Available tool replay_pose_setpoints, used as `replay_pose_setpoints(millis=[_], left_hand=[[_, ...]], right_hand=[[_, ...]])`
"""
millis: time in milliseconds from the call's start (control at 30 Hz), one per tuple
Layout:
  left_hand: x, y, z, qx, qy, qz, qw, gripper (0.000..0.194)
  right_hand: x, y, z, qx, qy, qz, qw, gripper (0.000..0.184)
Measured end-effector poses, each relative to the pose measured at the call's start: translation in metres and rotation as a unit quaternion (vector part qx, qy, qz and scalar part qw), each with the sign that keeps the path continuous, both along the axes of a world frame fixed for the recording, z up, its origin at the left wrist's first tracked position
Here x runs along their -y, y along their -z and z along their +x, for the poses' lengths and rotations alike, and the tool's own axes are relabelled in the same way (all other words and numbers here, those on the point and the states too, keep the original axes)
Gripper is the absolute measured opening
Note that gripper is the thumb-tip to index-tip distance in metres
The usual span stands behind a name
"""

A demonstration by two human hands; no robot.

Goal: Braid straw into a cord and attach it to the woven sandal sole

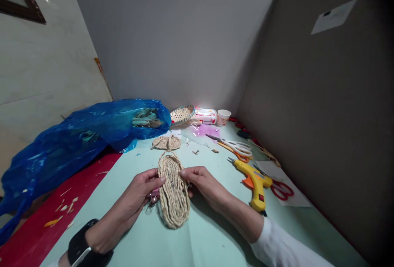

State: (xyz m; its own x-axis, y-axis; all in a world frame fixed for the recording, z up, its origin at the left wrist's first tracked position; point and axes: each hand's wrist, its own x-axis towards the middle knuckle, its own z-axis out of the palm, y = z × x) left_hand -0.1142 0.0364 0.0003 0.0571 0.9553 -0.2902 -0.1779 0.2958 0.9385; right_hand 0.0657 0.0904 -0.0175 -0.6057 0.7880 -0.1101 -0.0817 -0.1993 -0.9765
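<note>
An oval coil of braided straw (pixel 172 189), shaped like a shoe sole, is held upright between both hands over the pale green table sheet. My left hand (pixel 140 191) pinches its left edge, thumb in front and fingers behind. On the opposite edge, my right hand (pixel 205 185) grips the upper part with its thumb on the face of the braid. A loose loop of braid stands out at the top end. Beside my left fingers a pink item and a metal ring or clip show in part. Behind lies a smaller oval straw piece (pixel 166 142).
To the right lie a yellow glue gun (pixel 255 183), red-handled scissors (pixel 282 190) and white-handled scissors (pixel 237 146). A blue plastic bag (pixel 101 117) of husks spreads at left. A woven basket (pixel 183 114) and paper cup (pixel 223 117) stand by the back partition.
</note>
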Motion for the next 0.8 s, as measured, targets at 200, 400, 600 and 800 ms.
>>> replay_pose_setpoints(millis=[200,400,600,800], left_hand=[[-0.002,-0.002,-0.004,-0.041,-0.047,-0.006,0.998,0.037],[0.002,-0.013,-0.011,-0.067,-0.087,-0.013,0.994,0.045],[0.004,-0.02,-0.015,-0.009,-0.066,-0.014,0.998,0.031],[0.007,-0.023,-0.01,0.018,-0.04,-0.048,0.998,0.022]], right_hand=[[-0.001,-0.001,0.001,-0.009,0.041,-0.013,0.999,0.039],[-0.014,-0.002,0.004,-0.011,0.12,-0.03,0.992,0.025],[-0.038,-0.005,-0.002,0.012,0.147,-0.015,0.989,0.011],[-0.064,-0.007,-0.02,0.033,0.145,0.028,0.988,0.005]])
